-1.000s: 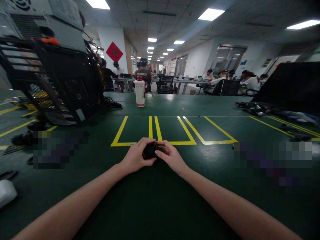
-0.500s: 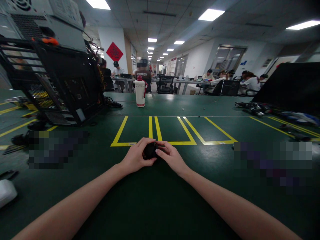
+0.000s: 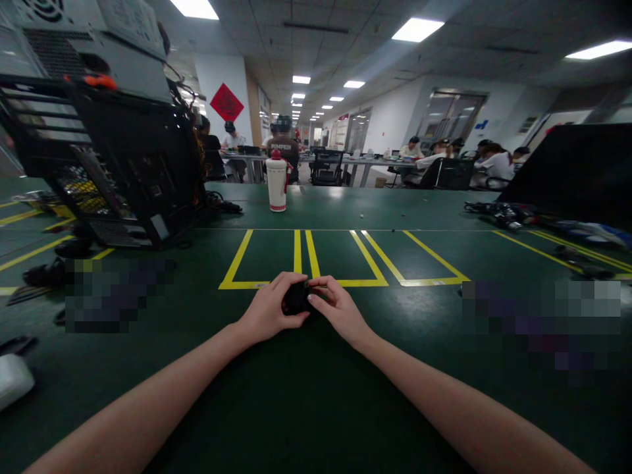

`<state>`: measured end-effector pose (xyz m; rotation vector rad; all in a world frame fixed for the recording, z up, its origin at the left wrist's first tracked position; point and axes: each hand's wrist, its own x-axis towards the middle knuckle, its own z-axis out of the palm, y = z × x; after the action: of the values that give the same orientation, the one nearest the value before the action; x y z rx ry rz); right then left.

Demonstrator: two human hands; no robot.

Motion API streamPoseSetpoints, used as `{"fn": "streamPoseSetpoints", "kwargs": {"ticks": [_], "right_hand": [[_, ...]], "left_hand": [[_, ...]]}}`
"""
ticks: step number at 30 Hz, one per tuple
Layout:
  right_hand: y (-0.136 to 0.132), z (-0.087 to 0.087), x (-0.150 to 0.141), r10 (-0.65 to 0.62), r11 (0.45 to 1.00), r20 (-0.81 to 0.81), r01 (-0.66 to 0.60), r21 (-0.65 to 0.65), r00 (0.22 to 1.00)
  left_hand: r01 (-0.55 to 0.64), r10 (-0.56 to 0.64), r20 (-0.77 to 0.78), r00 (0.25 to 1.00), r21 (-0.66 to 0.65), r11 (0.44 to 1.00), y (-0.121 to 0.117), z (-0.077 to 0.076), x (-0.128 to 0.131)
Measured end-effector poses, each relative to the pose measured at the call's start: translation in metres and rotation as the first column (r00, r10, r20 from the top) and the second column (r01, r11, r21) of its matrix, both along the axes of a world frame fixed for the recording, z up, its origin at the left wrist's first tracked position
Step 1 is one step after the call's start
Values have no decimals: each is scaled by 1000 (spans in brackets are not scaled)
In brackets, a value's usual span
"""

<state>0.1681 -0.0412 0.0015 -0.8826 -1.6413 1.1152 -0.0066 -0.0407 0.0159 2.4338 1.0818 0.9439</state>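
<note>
Between my two hands is a small, dark, rounded object (image 3: 296,298), just in front of the yellow tape outlines on the green table (image 3: 296,401). Its kind is hard to make out, since my fingers cover much of it. My left hand (image 3: 269,306) curves around its left side, thumb below and fingers over the top. On the right side, my right hand (image 3: 340,309) pinches the edge of the same object with thumb and fingertips.
A white tumbler with a red lid (image 3: 277,183) stands beyond the tape. At left is an open black computer case (image 3: 143,158) with a grey unit on top. A black panel (image 3: 573,174) and cables (image 3: 508,214) lie at right. Several people sit farther back.
</note>
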Motion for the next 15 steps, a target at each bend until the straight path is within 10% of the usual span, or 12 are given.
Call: {"fn": "streamPoseSetpoints", "kwargs": {"ticks": [15], "right_hand": [[-2,2,0,11,1000,9,-11,13,1000]], "left_hand": [[14,-15,-24,1000,-43,999,-3,7,-1]]}}
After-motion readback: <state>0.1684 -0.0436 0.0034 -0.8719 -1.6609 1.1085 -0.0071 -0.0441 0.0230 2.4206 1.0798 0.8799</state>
